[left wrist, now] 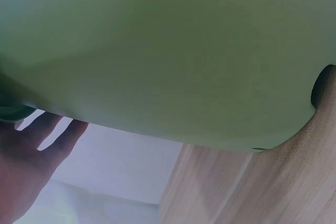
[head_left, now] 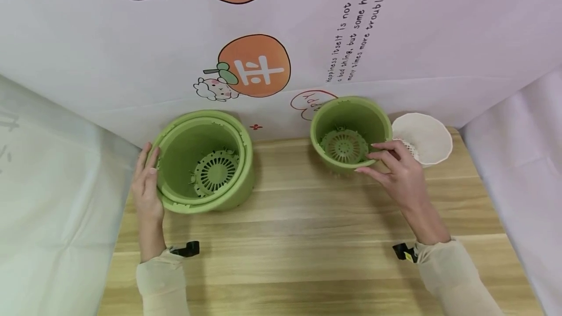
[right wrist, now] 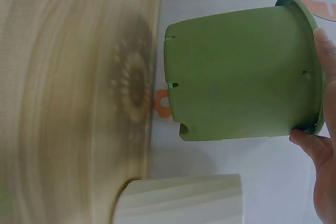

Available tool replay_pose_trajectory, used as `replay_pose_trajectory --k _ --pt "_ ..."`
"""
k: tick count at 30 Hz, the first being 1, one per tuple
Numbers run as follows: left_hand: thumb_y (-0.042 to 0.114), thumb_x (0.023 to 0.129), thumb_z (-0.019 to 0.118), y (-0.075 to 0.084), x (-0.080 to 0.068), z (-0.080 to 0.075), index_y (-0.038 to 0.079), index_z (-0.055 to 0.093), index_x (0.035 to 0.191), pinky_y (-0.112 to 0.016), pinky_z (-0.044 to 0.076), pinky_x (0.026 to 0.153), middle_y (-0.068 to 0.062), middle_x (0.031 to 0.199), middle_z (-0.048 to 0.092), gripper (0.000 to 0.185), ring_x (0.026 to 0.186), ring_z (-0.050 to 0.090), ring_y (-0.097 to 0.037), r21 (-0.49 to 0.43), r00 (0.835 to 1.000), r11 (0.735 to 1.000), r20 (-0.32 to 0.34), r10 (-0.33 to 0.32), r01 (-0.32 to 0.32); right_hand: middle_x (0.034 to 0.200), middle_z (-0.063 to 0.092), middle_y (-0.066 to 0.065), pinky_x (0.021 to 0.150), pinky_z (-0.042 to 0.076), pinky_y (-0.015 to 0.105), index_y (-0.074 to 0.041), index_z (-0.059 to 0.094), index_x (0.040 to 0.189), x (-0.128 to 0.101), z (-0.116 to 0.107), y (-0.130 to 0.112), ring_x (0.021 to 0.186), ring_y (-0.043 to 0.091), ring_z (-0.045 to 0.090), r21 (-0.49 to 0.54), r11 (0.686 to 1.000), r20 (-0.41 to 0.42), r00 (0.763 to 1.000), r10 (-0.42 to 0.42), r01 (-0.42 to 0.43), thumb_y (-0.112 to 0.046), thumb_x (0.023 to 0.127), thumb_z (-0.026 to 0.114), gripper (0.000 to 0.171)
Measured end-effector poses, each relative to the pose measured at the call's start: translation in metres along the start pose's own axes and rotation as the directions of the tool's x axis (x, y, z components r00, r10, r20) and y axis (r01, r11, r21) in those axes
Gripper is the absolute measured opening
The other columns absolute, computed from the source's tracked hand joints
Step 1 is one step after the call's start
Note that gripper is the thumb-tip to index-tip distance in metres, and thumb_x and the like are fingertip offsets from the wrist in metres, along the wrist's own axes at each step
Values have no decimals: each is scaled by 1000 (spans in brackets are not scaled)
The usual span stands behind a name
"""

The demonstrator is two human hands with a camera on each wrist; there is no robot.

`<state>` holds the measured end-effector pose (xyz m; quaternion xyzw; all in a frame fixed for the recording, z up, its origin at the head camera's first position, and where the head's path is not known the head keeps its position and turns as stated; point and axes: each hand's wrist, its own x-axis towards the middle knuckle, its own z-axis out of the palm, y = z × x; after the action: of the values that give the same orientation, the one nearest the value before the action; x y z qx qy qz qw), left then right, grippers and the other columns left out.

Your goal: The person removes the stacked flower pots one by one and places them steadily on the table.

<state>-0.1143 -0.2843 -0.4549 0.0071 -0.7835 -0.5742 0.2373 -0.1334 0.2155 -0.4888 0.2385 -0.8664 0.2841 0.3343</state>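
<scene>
Two nested green plastic flower pots (head_left: 246,179) stand at the left, the inner one with a slotted base. My left hand (head_left: 146,191) touches their left rim with fairly straight fingers. In the left wrist view the pot wall (left wrist: 173,61) fills most of the picture, and the left hand (left wrist: 26,166) shows at the rim. My right hand (head_left: 401,177) pinches the near right rim of a smaller green flower pot (head_left: 351,113). That pot (right wrist: 241,77) hangs above the table in the right wrist view, its shadow on the wood.
A white pot (head_left: 432,135) with a wavy rim and perforated base stands behind the right hand, beside the small green pot. A printed cloth (head_left: 158,52) rises along the table's back edge. The wooden table (head_left: 290,238) extends toward the person.
</scene>
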Motion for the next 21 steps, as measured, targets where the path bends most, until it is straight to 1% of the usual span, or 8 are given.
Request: replay_pose_trajectory --k 2,4,7,11,13,18,19,21 --pt "8 106 35 -1 -1 0 -16 54 128 -36 11 122 -21 155 36 37 148 23 -33 8 1000 1000 -6 5 -5 103 66 22 87 43 14 2 73 86 -3 1 2 91 35 64 0 1000 -1 1000 3 -3 -51 85 69 53" --pt "9 106 35 -3 -2 0 -16 52 129 -37 11 122 -22 155 36 38 148 24 -32 4 1000 1000 -12 13 -13 104 66 21 89 41 12 2 73 86 -5 2 4 91 35 64 9 1000 0 1000 13 -13 -52 85 69 54" --pt "9 107 34 -8 -1 -1 -22 55 117 -38 12 122 -24 154 36 39 147 26 -33 -5 999 1000 -27 24 -24 104 67 21 92 40 10 2 73 86 -8 4 7 92 35 64 26 999 4 1000 27 -27 -52 84 70 55" --pt "8 107 34 -16 0 -3 -28 54 93 -37 16 122 -23 155 36 43 144 34 -31 -14 999 1000 -39 7 -8 103 67 20 92 42 13 3 75 86 -12 6 10 93 35 64 35 999 6 999 41 -42 -52 82 72 55" --pt "9 107 35 -18 0 -3 -28 54 92 -37 16 122 -22 155 36 45 144 35 -30 -16 999 1000 -40 6 -6 103 67 20 91 43 14 3 75 86 -14 7 12 92 35 64 35 998 4 999 48 -48 -52 81 72 55" --pt "13 107 37 -9 -2 2 -29 54 93 -37 13 122 -23 155 36 48 146 31 -32 -39 999 999 -36 8 -9 102 67 19 91 41 12 3 75 86 -20 9 17 91 35 64 59 996 11 998 66 -66 -53 81 72 56" --pt "14 107 37 -6 -3 3 -29 54 95 -37 11 122 -24 154 36 48 146 29 -33 -39 999 999 -37 10 -11 102 67 19 91 41 12 3 75 86 -21 9 18 91 35 64 61 996 14 998 67 -68 -53 81 71 56" --pt "15 107 37 -1 -4 4 -29 53 93 -36 10 122 -24 154 36 48 147 28 -32 -36 999 999 -38 3 -5 102 67 19 89 43 14 3 75 86 -23 10 19 91 35 64 66 995 17 997 69 -70 -53 81 71 56"
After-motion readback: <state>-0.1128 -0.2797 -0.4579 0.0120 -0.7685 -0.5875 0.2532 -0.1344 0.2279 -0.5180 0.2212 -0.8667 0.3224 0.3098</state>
